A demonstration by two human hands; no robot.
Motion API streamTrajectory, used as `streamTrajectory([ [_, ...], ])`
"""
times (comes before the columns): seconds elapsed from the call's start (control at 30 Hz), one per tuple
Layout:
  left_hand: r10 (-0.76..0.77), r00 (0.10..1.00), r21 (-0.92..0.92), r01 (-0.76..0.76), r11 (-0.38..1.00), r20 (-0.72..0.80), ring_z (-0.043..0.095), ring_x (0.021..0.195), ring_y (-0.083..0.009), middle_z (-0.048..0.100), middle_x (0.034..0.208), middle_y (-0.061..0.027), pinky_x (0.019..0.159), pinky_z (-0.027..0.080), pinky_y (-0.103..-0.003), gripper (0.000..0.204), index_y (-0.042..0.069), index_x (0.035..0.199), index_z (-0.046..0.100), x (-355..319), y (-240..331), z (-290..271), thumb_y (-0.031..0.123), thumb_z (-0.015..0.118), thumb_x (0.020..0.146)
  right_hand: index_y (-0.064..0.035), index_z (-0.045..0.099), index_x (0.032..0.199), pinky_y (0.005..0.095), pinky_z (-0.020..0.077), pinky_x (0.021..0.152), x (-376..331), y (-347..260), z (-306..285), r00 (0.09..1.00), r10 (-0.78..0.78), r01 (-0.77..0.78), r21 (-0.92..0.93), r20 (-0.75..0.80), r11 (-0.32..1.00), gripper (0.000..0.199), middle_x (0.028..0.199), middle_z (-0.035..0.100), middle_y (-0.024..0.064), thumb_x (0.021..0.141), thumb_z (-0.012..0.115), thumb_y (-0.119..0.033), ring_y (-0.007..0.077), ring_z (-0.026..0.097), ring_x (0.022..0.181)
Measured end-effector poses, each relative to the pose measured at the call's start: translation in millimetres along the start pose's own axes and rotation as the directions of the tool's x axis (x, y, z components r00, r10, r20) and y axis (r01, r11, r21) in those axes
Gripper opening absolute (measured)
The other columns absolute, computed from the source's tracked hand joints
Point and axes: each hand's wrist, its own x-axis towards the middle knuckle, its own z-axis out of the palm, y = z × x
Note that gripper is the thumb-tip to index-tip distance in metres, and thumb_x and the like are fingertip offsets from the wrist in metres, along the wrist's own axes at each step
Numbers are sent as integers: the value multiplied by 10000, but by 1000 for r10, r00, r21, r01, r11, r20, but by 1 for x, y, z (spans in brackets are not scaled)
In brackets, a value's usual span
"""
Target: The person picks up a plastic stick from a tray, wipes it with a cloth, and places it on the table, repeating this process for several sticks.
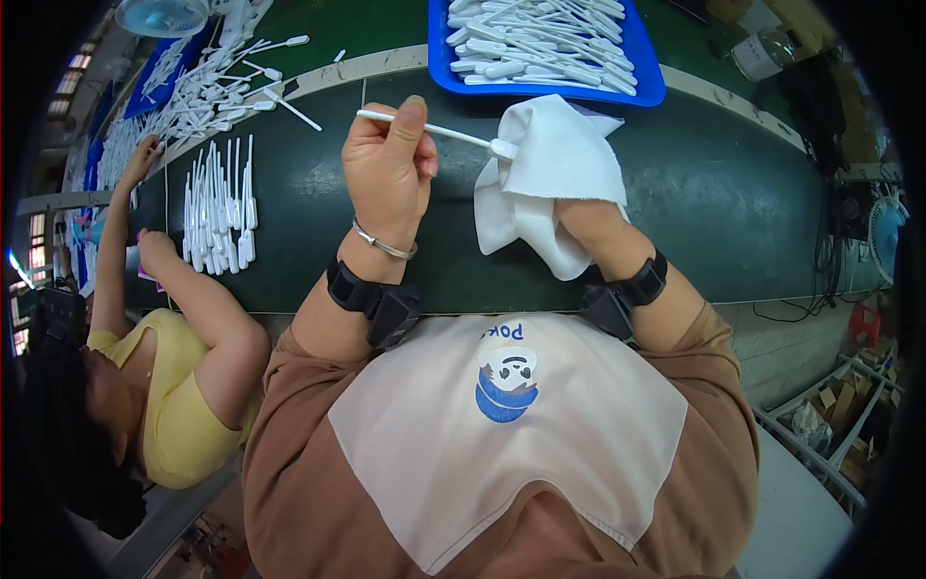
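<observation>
My left hand (391,174) is closed in a pinch on a thin white plastic stick (453,133), near its narrow end. The stick slants down to the right, and its thicker end goes into a fold of a white cloth (564,154). My right hand (590,224) is wrapped in that cloth, gripping it from below; most of its fingers are hidden underneath. Left of my hands, similar white sticks (220,212) lie in a rough row on the dark green table, thick ends toward me.
A blue tray (548,92) heaped with white sticks stands at the far side. A loose pile of sticks (207,96) covers the far left. A co-worker in a yellow top (193,396) reaches into that area. A glass jar (757,58) sits at the far right.
</observation>
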Motion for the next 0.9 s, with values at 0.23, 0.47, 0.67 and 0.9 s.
streamTrajectory([
  [0.23,-83,995,197,71,978,55,449,426,-67,495,551,-20,392,357,-171,151,56,713,497,-17,-10,12,138,595,793,-67,513,1074,333,401,833,2,7,7,875,-442,454,-647,195,612,332,1030,529,105,745,555,-62,264,504,944],
  [0.47,-122,946,190,66,980,299,481,489,-75,533,624,-46,446,381,-176,112,7,770,556,5,10,0,105,537,821,-73,559,1018,332,398,832,-2,1,-6,920,-371,390,-354,123,850,310,1010,547,106,714,558,-10,277,502,944],
  [0.67,-116,964,159,79,984,239,481,486,-83,541,628,-49,442,382,-179,127,-1,771,554,8,7,-5,112,532,824,-72,568,1009,332,403,822,-3,-7,-17,896,-440,409,-491,56,769,301,996,555,109,723,528,12,283,512,921],
  [0.9,-265,918,280,183,942,294,460,460,-83,524,593,-36,429,369,-176,146,12,754,548,10,-5,-5,135,526,830,-20,514,1034,306,462,718,-7,-4,-35,937,-121,51,-216,-328,975,239,934,554,88,827,478,-133,168,547,841],
])
